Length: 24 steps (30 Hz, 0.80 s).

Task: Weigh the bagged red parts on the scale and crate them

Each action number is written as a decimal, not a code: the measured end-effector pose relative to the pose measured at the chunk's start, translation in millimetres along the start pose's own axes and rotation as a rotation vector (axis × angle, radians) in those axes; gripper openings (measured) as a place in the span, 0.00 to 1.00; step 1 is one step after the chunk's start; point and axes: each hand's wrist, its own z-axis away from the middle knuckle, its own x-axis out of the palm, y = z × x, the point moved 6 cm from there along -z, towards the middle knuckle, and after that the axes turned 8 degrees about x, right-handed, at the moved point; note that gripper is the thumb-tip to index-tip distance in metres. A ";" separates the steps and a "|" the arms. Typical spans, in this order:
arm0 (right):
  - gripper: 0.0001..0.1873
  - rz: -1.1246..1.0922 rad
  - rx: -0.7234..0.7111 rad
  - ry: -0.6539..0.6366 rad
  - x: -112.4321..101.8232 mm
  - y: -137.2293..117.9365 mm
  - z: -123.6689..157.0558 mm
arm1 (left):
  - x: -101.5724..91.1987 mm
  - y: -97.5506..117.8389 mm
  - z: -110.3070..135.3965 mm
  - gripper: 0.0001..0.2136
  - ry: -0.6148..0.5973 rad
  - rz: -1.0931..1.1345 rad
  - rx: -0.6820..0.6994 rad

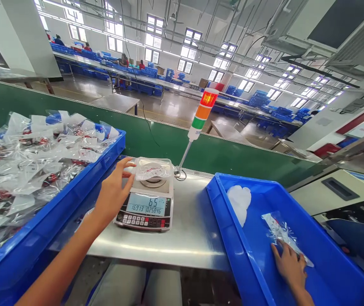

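Note:
My left hand reaches to the left edge of a digital scale, fingers and thumb apart. Its fingertips are beside a clear plastic bag lying on the scale's pan; whether they touch the bag is hard to see. The display reads 65 in its top row. Inside the blue bin on the right, my right hand has its fingers spread over the lower part of another clear bag with a white paper insert. That bag lies on the bin floor.
A blue crate on the left is heaped with bagged red items. The right blue bin also holds a white piece. Behind the scale stands a signal tower, its red lamp lit. A green barrier runs behind the metal table.

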 end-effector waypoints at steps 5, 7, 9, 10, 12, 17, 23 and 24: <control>0.28 0.144 -0.127 0.015 -11.2 -10.5 13.8 | 53.3 1.0 -27.5 0.13 -0.228 -0.092 0.152; 0.26 0.172 -0.099 -0.017 -26.0 -16.1 22.8 | 70.1 -1.7 -34.2 0.13 -0.298 -0.168 0.199; 0.26 0.128 -0.042 -0.025 -46.3 -18.7 34.1 | 80.1 -3.7 -38.7 0.12 -0.311 -0.206 0.238; 0.27 0.081 -0.008 -0.016 -58.1 -19.7 40.5 | 83.4 -4.6 -40.4 0.12 -0.307 -0.210 0.257; 0.28 -0.036 0.055 0.007 -82.4 -23.6 54.9 | 88.9 -7.0 -43.1 0.10 -0.302 -0.201 0.287; 0.35 -0.144 0.171 0.039 -129.1 -52.2 91.3 | 99.9 -18.4 -45.3 0.08 -0.333 -0.181 0.288; 0.38 -0.243 -0.039 0.142 -145.1 -129.3 113.6 | 97.4 -17.5 -37.2 0.05 -0.331 -0.137 0.285; 0.38 -0.295 -0.095 0.133 -142.0 -148.3 116.5 | 97.0 -17.2 -37.9 0.04 -0.324 -0.133 0.275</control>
